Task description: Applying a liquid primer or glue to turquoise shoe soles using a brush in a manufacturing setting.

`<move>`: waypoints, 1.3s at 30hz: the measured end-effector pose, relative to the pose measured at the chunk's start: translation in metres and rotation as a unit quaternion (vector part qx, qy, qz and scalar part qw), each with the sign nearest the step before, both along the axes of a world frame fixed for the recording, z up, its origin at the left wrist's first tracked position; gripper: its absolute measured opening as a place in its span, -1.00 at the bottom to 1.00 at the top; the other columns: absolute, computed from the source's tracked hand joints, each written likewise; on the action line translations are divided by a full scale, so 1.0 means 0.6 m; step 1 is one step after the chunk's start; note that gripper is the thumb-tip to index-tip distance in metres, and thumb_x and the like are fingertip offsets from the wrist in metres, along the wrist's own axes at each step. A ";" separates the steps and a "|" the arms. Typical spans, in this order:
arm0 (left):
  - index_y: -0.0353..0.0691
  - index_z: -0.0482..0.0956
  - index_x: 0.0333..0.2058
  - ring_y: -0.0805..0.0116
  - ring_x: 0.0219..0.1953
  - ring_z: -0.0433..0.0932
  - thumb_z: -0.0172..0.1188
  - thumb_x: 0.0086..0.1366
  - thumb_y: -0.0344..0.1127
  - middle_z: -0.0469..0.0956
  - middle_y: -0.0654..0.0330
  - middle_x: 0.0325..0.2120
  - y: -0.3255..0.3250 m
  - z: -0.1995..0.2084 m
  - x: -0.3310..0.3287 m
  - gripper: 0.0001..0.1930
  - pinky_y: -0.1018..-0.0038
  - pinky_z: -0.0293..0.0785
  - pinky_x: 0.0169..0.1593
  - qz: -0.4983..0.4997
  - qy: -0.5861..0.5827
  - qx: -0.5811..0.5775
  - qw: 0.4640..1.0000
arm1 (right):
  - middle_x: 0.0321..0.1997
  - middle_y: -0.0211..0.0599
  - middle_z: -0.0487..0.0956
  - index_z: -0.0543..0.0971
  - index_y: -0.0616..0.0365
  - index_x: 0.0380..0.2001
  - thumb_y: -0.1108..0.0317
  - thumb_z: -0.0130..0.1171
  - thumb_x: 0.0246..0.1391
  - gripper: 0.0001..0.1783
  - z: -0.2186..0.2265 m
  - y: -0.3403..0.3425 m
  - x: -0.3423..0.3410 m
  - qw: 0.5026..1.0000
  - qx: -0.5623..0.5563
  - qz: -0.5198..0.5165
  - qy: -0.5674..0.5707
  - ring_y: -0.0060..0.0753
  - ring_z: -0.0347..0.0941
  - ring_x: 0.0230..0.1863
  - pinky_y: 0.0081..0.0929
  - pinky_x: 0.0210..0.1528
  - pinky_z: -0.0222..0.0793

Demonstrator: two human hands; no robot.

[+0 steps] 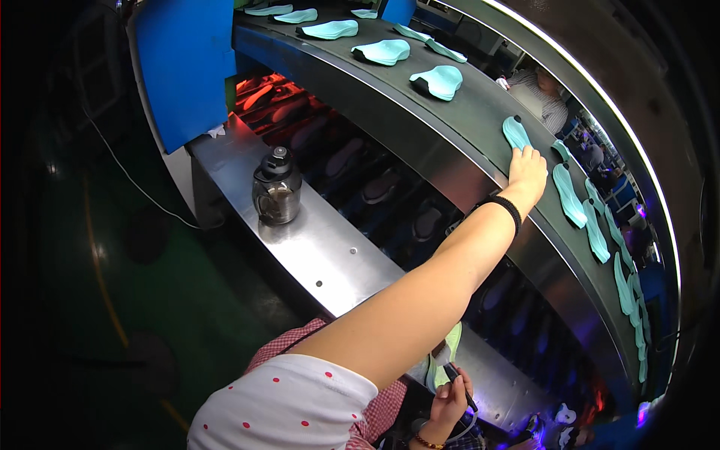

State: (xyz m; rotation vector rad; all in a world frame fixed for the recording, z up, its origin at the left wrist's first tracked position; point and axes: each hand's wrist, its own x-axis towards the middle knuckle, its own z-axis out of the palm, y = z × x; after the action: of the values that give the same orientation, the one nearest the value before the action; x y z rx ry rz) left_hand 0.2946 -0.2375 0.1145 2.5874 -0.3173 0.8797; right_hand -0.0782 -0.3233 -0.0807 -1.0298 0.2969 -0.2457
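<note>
My left hand (528,177), its arm stretched out over the belt, has its fingers closed on the near end of a teal insole (515,132). That insole lies on the dark conveyor belt (480,112), and a black patch marks its far end. Low in the picture, my right hand (450,397) is wrapped round a black pen-shaped tool (451,372) with a cable hanging below. Just beside this tool is a pale yellow-green piece (453,343), partly hidden behind my left arm; its kind is unclear.
More teal insoles (384,52) lie along the belt on both sides. A dark clear bottle (277,187) stands on the metal ledge (315,259). Under the belt, a lower rack (375,184) carries shoe-sole shapes, glowing red at the left. Across the belt sits another person (541,97).
</note>
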 end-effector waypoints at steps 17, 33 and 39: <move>-0.28 0.28 -0.27 0.14 -0.18 0.23 0.06 0.03 -0.32 0.21 0.06 -0.21 0.153 -0.064 -0.202 -0.71 0.30 0.17 0.00 -0.115 -0.077 -0.588 0.797 | -0.04 -0.11 0.40 0.38 0.24 -0.13 0.48 0.00 0.02 -0.71 0.039 0.002 -0.008 0.993 0.033 0.019 -0.113 -0.48 0.44 -0.34 -0.66 -0.25 0.39; -0.22 0.03 0.16 -0.05 0.12 0.16 -0.27 0.02 0.46 0.14 -0.15 0.09 0.258 -0.394 -0.500 -0.07 0.08 0.16 0.12 -0.404 0.494 -0.750 0.175 | -0.28 -0.03 0.54 0.49 0.37 -0.34 0.60 0.08 -0.15 -0.79 0.050 0.071 0.035 0.982 -0.072 0.175 -0.016 -0.33 0.48 -0.26 -0.49 -0.13 0.37; -0.24 0.17 0.08 0.02 -0.06 0.39 -0.60 0.05 0.47 0.37 -0.07 -0.10 0.244 -0.355 -0.531 -0.07 0.13 0.33 -0.01 -0.378 0.501 -0.757 0.179 | -0.33 -0.18 0.56 0.51 0.37 -0.31 0.55 0.16 -0.13 -0.77 0.021 0.084 0.084 0.987 -0.061 0.148 -0.013 -0.50 0.47 -0.30 -0.62 -0.17 0.37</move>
State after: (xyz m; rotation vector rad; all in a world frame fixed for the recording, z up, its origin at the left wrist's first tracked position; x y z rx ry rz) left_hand -0.0239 -0.0911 -0.0983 0.2747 -0.0708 -0.8130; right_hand -0.0279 -0.2729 -0.0684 -1.1760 0.1024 -0.0088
